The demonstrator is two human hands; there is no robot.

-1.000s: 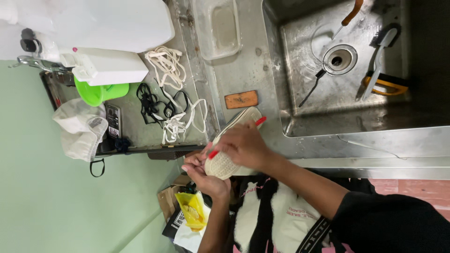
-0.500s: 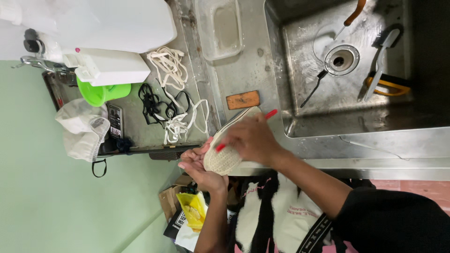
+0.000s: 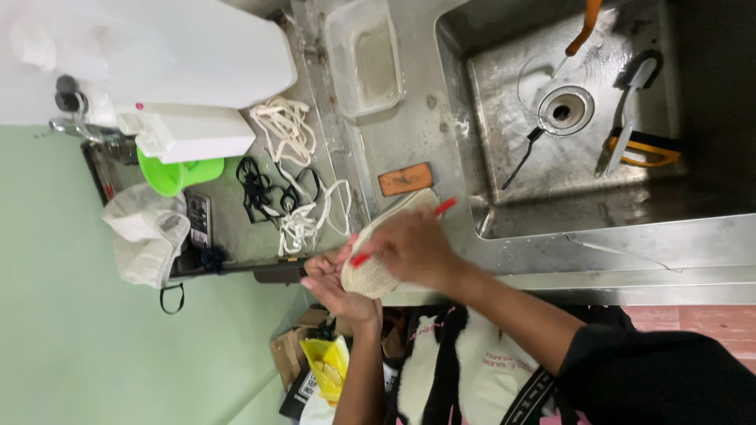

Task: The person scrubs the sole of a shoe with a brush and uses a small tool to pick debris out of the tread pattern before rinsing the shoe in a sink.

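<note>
Your left hand (image 3: 339,287) cups a pale shoe (image 3: 378,264) at the counter edge beside the sink (image 3: 488,102). Your right hand (image 3: 413,248) grips a red brush (image 3: 442,208) against it. Scrubbing looks underway; laces (image 3: 295,181) lie removed nearby.

- The sink (image 3: 551,197) takes up the picture's upper right, sunk into the table (image 3: 409,134).
- A brush (image 3: 579,35), a thin tool (image 3: 524,157) and a scraper (image 3: 630,118) lie in the sink around the drain (image 3: 565,110).
- A shallow tray (image 3: 366,55) sits on the table left of the sink.
- A small block (image 3: 405,179) lies below the tray.
- Laces (image 3: 295,177) lie left of the block.
- Both hands, the right hand (image 3: 409,248) and the left hand (image 3: 339,287), hold a shoe insole (image 3: 378,252) over the table's front edge.
</note>
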